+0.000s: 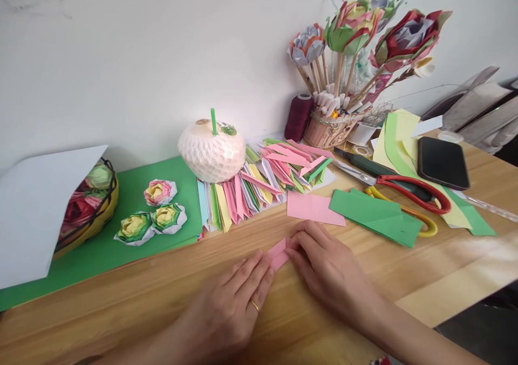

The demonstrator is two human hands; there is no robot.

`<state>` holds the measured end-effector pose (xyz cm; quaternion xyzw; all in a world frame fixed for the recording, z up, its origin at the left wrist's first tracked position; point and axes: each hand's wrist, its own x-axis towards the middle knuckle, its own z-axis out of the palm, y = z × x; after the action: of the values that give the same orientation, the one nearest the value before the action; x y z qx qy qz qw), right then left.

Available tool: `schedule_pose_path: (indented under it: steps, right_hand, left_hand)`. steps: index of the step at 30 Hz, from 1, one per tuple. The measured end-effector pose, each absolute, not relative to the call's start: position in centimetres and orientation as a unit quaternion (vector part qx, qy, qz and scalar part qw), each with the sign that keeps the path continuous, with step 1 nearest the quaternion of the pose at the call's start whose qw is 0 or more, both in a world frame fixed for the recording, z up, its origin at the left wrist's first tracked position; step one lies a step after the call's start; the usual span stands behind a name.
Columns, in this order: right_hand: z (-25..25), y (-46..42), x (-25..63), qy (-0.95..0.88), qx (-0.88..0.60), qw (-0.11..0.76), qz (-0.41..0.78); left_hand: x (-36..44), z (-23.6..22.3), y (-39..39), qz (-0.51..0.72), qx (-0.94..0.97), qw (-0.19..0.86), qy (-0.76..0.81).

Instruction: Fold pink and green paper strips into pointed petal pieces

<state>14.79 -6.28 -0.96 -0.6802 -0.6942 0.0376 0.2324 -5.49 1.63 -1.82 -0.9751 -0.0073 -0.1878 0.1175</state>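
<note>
A small pink paper strip (278,255), partly folded, lies on the wooden table between my two hands. My left hand (238,295) rests with its fingers stretched out, the tips pressing the strip's left end; a ring sits on one finger. At the other end, the thumb and fingers of my right hand (327,262) pinch a raised fold of the strip. Just beyond are a flat pink paper rectangle (313,207) and a stack of green paper rectangles (374,217). Many folded paper pieces (243,192) in several colours lie in a row behind my left hand.
Red-handled scissors (413,184), a black phone (443,162) and yellow paper (394,138) are at the right. Paper flowers (356,25) stand in a basket (329,133) beside maroon thread (299,118). A white textured container (212,152) and small paper lotuses (159,192) are behind, leftward.
</note>
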Motion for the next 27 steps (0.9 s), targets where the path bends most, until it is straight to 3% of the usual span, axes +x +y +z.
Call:
schedule_pose_path:
  steps: [10,17,23,27]
  right_hand:
    - [-1.4,-6.3,14.5,-0.706,-0.683,0.190,-0.004]
    - [-1.0,-6.5,15.0,-0.691,-0.690,0.215,0.015]
    - [-0.7,-7.9,15.0,-0.818,-0.537,0.201,-0.042]
    - [-1.2,-8.6,14.9,-0.810,-0.557,0.176,-0.059]
  left_hand:
    - [-5.7,-1.5,2.1,-0.175,-0.978,0.115,0.010]
    - [-5.7,-1.3,2.1,-0.176,-0.977,0.115,0.014]
    - [-5.7,-1.3,2.2,-0.184,-0.977,0.108,0.001]
    - [-5.8,-1.4,2.2,-0.236,-0.969,0.072,-0.012]
